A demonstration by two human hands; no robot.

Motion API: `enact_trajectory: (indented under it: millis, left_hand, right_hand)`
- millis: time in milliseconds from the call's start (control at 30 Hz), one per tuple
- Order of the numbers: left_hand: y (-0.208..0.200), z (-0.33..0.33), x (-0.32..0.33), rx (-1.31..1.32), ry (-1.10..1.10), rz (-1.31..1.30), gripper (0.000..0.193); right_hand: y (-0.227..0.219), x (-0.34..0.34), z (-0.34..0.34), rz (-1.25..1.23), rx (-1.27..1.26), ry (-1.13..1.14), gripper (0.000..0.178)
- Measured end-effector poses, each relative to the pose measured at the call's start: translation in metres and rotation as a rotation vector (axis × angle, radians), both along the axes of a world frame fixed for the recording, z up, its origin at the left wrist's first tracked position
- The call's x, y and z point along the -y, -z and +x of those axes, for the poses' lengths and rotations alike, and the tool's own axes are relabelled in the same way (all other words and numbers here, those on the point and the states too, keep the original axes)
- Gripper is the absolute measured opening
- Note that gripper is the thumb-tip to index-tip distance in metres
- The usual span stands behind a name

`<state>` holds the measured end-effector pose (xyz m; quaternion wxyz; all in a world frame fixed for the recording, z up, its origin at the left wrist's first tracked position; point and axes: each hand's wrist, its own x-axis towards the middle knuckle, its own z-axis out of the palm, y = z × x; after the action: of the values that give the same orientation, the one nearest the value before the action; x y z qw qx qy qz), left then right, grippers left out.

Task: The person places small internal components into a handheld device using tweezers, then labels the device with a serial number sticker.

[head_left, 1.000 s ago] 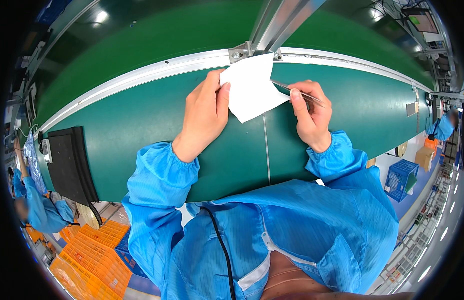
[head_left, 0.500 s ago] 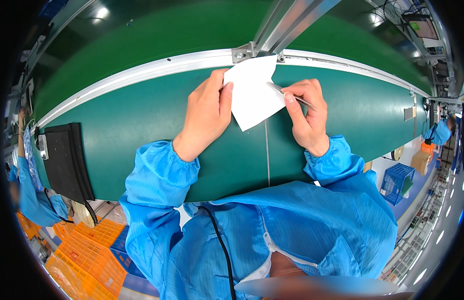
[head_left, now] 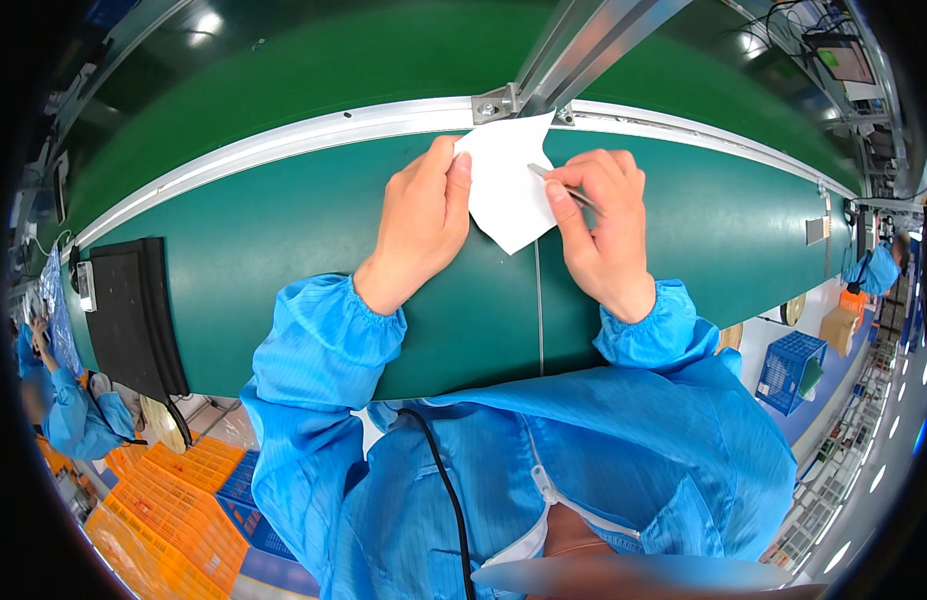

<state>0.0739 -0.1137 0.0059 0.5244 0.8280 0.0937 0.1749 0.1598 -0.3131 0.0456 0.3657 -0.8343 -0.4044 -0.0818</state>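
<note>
White sheet (head_left: 505, 185) pinched at its left edge in the left hand (head_left: 420, 225), thumb on top and fingers curled beneath, grip closed on the sheet's margin. Held tilted just above the green conveyor belt (head_left: 283, 260), upper corner close to the metal rail bracket (head_left: 491, 105), lower corner pointing down toward the thin seam line in the belt. Right hand (head_left: 603, 230) closed in a pinch around slim metal tweezers (head_left: 563, 185), tip resting on the sheet's right side, fingers bunched tight around the shaft. Both wrists bent inward, knuckles facing up, forearms in blue sleeves (head_left: 323, 340) coming from below and angled toward each other. Farther out on the left of the belt, a black mat (head_left: 133, 310) draped over the near edge. Below it, orange crates (head_left: 183, 500) on the floor.
</note>
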Motion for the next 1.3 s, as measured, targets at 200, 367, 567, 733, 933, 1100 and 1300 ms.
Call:
enact_trajectory:
  millis: [200, 367, 567, 733, 933, 1100, 1300]
  left_hand:
    - [0.001, 0.002, -0.002, -0.019, -0.002, 0.013, 0.015]
    - [0.009, 0.004, -0.002, 0.064, -0.028, 0.046, 0.018]
    - [0.010, 0.004, -0.002, 0.068, -0.030, 0.036, 0.018]
    - [0.004, 0.004, -0.004, 0.071, -0.030, 0.048, 0.025]
    - [-0.006, 0.006, -0.017, -0.102, 0.037, -0.057, 0.025]
    - [-0.006, 0.007, -0.020, -0.128, 0.059, -0.044, 0.028]
    - [-0.005, 0.007, -0.020, -0.131, 0.060, -0.056, 0.027]
  right_hand:
    - [0.001, -0.004, -0.004, 0.022, 0.004, -0.024, 0.007]
    - [0.002, -0.006, -0.008, 0.057, -0.015, -0.064, 0.007]
    - [0.002, -0.008, -0.014, 0.079, -0.029, -0.090, 0.008]
    - [0.005, -0.011, -0.020, 0.109, -0.032, -0.138, 0.009]
    - [0.007, -0.014, -0.023, 0.123, -0.035, -0.142, 0.009]
    - [0.009, -0.015, -0.023, 0.152, -0.053, -0.143, 0.008]
    - [0.010, -0.017, -0.024, 0.178, -0.087, -0.146, 0.008]
